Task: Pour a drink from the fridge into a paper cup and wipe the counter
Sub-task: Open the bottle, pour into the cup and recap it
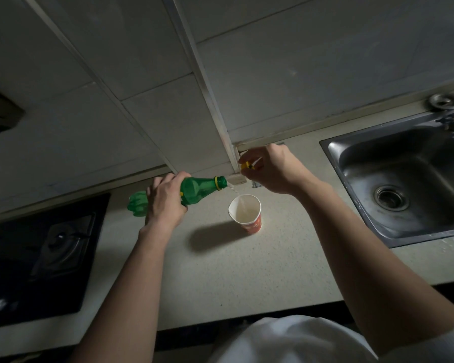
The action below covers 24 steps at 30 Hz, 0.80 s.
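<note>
Tilted bottle (194, 191), gripped in the left hand (165, 204), is poured into the paper cup (245, 213) near the back edge of the desk (247, 271), cap (245, 166) pinched in the right hand (271, 170); the unheld cup could be overshot or toppled.

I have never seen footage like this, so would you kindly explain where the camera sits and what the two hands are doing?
There is no machine here: these are a person's two bare hands. The single picture comes from a wide-angle camera worn on the person's head, looking forward and down, so both forearms reach in from the bottom edge. The left hand grips a green bottle, tipped almost level, and a thin clear stream runs from its mouth into a paper cup. The cup stands upright on the pale counter. The right hand is raised behind the cup and pinches the yellow cap. A black gas hob is set into the counter on the left, and a steel sink on the right.
</note>
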### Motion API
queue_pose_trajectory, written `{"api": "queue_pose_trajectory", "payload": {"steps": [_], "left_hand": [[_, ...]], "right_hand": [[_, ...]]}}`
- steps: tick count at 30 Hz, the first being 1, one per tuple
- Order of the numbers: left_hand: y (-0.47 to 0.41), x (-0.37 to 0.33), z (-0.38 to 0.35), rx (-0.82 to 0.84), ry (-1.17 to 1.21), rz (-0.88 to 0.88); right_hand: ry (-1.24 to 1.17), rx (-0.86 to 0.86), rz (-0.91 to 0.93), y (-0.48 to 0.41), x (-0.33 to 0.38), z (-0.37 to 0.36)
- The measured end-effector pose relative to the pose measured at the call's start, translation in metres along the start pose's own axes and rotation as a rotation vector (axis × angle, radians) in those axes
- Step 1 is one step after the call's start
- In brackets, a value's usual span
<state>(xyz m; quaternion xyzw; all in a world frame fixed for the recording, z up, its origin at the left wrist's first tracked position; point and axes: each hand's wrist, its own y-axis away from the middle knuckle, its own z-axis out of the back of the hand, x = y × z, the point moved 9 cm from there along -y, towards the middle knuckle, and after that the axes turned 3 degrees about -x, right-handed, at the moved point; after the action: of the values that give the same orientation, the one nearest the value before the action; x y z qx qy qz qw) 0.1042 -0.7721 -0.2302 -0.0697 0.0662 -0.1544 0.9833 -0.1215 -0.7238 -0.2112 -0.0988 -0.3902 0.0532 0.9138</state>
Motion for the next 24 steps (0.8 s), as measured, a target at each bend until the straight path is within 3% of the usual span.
{"api": "queue_pose_trajectory", "payload": {"steps": [24], "left_hand": [[-0.0025, 0.0011, -0.0011, -0.014, -0.003, -0.012]], "right_hand": [[-0.010, 0.014, -0.011, 0.0001, 0.0007, -0.0039]]}}
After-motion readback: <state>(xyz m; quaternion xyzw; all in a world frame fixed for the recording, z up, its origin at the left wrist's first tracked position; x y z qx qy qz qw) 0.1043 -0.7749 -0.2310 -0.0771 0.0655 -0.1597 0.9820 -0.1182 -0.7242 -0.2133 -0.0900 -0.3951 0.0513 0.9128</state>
